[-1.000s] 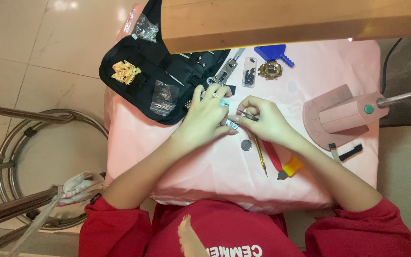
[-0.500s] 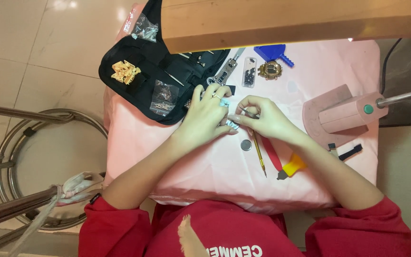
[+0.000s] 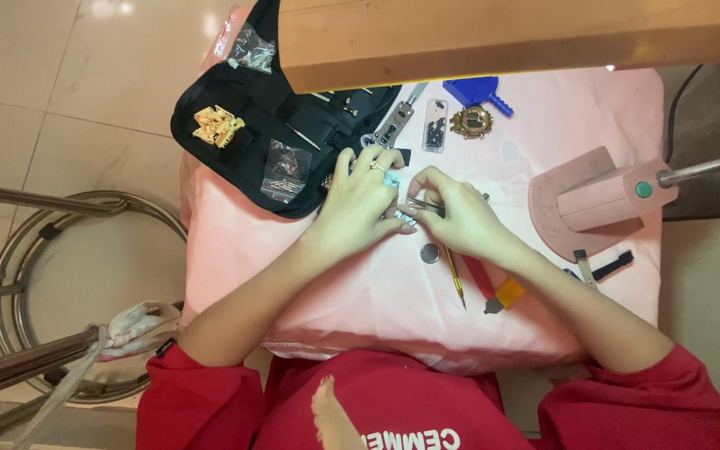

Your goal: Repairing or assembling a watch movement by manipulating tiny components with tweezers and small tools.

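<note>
Screwdriver (image 3: pixel 455 277) and disc (image 3: pixel 431 253) beside hands.

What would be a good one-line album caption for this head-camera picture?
Seen from above, left hand and right hand meet over a small metal piece on a pink cloth, beside an open black tool case.

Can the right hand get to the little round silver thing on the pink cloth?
Probably yes. The small round disc lies bare on the pink cloth, just beside the right hand, with nothing lying over it. That hand is busy holding a thin tool, though.
</note>
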